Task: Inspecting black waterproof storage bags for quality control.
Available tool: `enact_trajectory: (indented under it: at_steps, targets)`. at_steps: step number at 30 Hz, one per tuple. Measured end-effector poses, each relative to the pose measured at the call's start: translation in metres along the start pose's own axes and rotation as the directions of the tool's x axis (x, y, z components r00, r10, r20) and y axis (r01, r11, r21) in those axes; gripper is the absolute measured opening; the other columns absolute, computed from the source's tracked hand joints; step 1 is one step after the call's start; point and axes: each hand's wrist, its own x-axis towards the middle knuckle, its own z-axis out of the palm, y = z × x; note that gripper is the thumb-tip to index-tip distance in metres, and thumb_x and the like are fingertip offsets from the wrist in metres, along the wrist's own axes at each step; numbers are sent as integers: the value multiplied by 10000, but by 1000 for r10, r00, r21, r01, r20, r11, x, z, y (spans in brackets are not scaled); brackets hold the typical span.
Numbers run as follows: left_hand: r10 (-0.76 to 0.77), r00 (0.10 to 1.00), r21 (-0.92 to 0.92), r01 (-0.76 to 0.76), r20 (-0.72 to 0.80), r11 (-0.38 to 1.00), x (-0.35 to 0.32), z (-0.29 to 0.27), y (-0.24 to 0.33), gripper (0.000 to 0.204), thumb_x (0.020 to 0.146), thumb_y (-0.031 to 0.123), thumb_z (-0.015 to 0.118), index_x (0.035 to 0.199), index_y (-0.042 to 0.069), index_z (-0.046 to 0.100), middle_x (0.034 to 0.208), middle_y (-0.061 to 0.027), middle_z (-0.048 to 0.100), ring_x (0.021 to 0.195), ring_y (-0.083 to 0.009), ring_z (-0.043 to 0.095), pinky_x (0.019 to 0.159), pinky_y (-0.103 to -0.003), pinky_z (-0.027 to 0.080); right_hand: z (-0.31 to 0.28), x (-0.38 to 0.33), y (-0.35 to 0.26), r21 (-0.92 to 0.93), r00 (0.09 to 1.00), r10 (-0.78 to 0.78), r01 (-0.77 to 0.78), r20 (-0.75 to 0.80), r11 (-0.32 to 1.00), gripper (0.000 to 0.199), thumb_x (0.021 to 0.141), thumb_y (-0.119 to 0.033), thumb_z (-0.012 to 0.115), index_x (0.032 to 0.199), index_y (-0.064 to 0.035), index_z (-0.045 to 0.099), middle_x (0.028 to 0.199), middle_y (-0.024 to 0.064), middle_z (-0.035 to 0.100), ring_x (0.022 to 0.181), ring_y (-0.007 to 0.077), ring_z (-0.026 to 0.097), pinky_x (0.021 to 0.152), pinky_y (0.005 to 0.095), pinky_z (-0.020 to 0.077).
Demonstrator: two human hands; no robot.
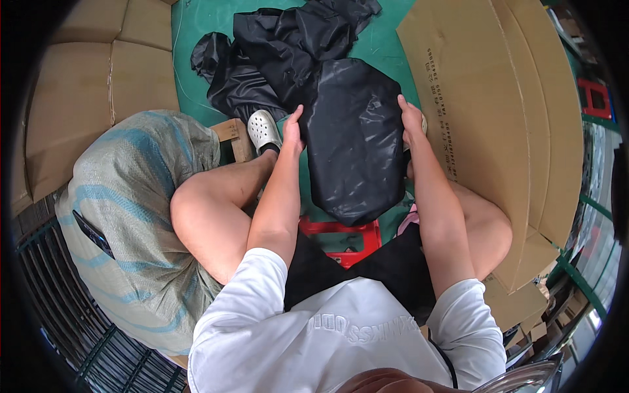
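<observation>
Between my knees, a smooth black bundle (357, 137) of shiny sheet material is held up by its two sides. My left hand (294, 131) grips its left edge, thumb pointing up along the side and the other fingers mostly hidden. On the right edge my right hand (411, 121) holds it the same way, fingertips out of sight behind it. Beyond the bundle, more black sheeting (278, 56) lies crumpled on the green floor (200, 16). Whether the bundle joins that sheeting, I cannot tell.
Large cardboard boxes stand at the left (75, 98) and right (485, 111). A striped woven sack (131, 190) bulges beside my left leg, with a phone (93, 234) on it. Below the bundle shows a red plastic stool (370, 239). A pale clog (263, 128) is on my foot.
</observation>
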Motion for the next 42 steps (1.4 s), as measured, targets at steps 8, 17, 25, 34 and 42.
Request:
enact_trajectory:
  at_steps: [8,17,25,34,42]
  targets:
    - [-47,999,83,49,-26,995,7,-12,4,420,935,379,626,1062,-20,658,997,-123,706,867,-248,675,830,-360,525,30,-5,5,123,997,27,-17,-78,992,598,897,-383,699,1289,43,553,1353,153,546,1240,232,481,1058,349,348]
    - [243,942,327,-161,-229,931,58,-57,4,331,897,350,679,960,25,691,900,-95,707,805,-218,665,787,-354,515,55,-40,-24,-614,899,-243,-36,-365,788,319,848,-265,690,1088,-60,647,1124,132,625,1104,305,544,961,425,383]
    - [663,703,882,-108,-259,459,73,-13,32,286,770,241,772,988,93,661,944,-139,692,900,-302,666,818,-396,514,116,-111,-4,-818,371,-897,574,241,18,358,836,-252,665,1127,-68,569,1221,130,552,1205,328,480,1023,490,327]
    - [637,713,930,-60,294,-362,86,-7,57,256,850,232,660,1076,115,637,1081,-104,647,1040,-309,626,842,-432,495,129,-120,4,-845,469,-804,529,366,-76,405,805,-272,675,1127,-47,576,1281,154,516,1242,329,462,1034,471,345]
    - [668,702,969,-176,247,-174,68,-1,77,201,829,301,710,829,99,712,879,-119,689,870,-321,663,774,-432,511,131,-120,4,-859,473,-805,504,360,-88,407,805,-259,663,1145,-61,558,1287,142,506,1247,322,457,1036,473,345]
